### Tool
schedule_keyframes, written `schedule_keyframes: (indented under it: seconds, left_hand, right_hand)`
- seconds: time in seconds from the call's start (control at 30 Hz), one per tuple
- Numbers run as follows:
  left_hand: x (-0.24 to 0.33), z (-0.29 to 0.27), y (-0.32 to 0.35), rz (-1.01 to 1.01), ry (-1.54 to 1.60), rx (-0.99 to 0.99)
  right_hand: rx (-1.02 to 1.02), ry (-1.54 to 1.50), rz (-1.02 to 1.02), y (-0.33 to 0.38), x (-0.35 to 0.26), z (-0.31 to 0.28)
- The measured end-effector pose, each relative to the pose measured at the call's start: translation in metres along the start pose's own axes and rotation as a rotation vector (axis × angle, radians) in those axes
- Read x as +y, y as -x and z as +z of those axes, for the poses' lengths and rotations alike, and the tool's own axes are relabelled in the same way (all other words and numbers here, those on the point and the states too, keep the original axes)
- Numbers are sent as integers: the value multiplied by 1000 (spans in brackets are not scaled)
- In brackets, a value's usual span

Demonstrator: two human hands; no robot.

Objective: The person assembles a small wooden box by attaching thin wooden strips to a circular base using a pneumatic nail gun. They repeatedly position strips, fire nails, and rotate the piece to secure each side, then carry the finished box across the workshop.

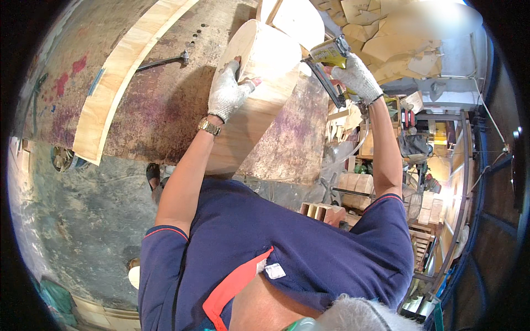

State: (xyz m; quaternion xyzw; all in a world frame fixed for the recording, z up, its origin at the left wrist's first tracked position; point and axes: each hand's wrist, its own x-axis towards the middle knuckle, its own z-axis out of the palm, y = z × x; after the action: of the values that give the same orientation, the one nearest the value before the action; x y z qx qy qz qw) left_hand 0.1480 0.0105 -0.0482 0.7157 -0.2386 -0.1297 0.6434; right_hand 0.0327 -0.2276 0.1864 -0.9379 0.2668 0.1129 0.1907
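Note:
My left hand [229, 92], in a whitish knit glove with bare fingertips, lies with fingers apart on a large wooden piece [251, 127]. That piece has a pale rounded end and a long plywood side, and it rests on the stained workbench [157, 113]. My right hand [359, 79], gloved too, grips a yellow-green and black nail gun [331, 54]. The gun's nose and magazine are just right of the wooden piece; whether they touch it I cannot tell. A light-coloured hose hangs below the gun.
A long curved plywood strip [118, 77] lies at the left of the bench, beside a hammer [163, 62]. Another pale wooden piece [298, 19] stands at the far edge. Plywood offcuts [381, 33] are heaped at far right; stacked wood blocks [326, 214] sit near my right elbow.

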Motion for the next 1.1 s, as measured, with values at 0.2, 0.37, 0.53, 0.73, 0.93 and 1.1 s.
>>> schedule_keyframes:
  seconds: [0.2,0.37,0.53,0.73,0.93,1.1]
  left_hand:
    - [-8,4,-3,30,145,4]
    - [-7,5,-4,15,148,18]
    - [-4,1,-4,-34,171,-22]
    - [-7,4,-7,4,200,-24]
    - [-4,-1,-8,-31,108,-52]
    - [4,-6,-5,-1,195,-55]
  right_hand:
    - [8,-130,-81,14,-1,8]
    - [98,38,-110,24,-7,14]
    - [83,-47,-89,34,-9,19]
    - [180,162,-204,34,-15,26]
    - [156,-72,-348,19,-49,28]
    - [66,30,-313,-3,-75,34]
